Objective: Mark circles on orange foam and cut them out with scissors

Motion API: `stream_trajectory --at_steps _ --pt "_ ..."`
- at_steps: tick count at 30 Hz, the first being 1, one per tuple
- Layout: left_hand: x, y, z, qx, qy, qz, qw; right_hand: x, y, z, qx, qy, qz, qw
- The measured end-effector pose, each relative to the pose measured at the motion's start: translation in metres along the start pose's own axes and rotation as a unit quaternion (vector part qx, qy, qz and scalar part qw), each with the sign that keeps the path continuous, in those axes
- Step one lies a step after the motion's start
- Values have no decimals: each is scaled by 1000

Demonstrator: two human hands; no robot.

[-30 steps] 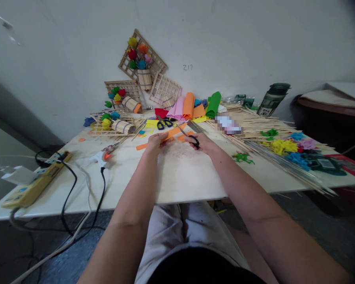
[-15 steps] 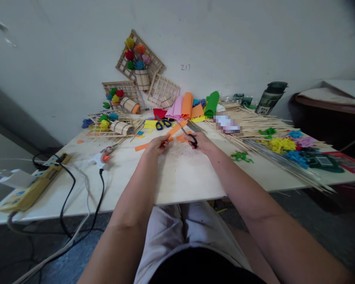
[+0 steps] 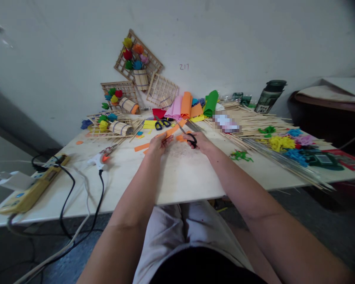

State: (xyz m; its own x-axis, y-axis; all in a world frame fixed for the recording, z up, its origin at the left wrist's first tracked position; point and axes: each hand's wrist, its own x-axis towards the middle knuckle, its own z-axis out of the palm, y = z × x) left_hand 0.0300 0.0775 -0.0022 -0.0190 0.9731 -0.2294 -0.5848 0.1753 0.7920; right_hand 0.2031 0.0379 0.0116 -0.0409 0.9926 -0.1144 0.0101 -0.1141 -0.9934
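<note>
My right hand [image 3: 201,142] is closed around the black handles of a pair of scissors [image 3: 191,139], whose blades point up and left over the table. Opposite it, my left hand [image 3: 159,144] has its fingers curled on an orange strip [image 3: 146,151], one end of which sticks out beside the wrist; the fingertips are partly hidden. A longer orange strip [image 3: 141,147] passes behind that hand and slants up to the right. Small orange pieces [image 3: 181,138] lie between my hands, close to the scissors.
Dark-handled scissors [image 3: 162,124] and rolled coloured sheets [image 3: 186,105] lie behind. Stick lattices with flowers [image 3: 114,128] stand left, near a glue gun [image 3: 99,161] and a power strip [image 3: 32,185] with cables. Thin sticks [image 3: 254,122], a green twisted bundle [image 3: 241,156] and a bottle [image 3: 270,96] are right.
My left hand has turned and shifted slightly, and an orange strip end now shows beside its wrist. My right hand stays nearly in place with the scissors.
</note>
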Motion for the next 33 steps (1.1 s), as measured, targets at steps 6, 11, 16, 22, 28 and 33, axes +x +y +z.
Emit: stream_trajectory --at_steps 6,11,16,22,28,33 --pt "2 -1 -1 15 -9 5 1000 5 4 -5 4 -16 2 1000" --pt "3 -2 -3 32 -40 21 998 8 7 -9 -6 -27 -16 999" --pt "2 -3 -3 46 -61 26 997 8 8 -10 -3 -36 -24 999" --pt "0 -4 -2 47 -71 27 996 4 4 -8 10 -22 -11 1000" --pt "1 -4 -3 48 -71 29 996 -3 -3 -4 21 10 5 1000" --pt "1 -4 -1 47 -36 13 998 -4 -5 -2 30 24 13 999"
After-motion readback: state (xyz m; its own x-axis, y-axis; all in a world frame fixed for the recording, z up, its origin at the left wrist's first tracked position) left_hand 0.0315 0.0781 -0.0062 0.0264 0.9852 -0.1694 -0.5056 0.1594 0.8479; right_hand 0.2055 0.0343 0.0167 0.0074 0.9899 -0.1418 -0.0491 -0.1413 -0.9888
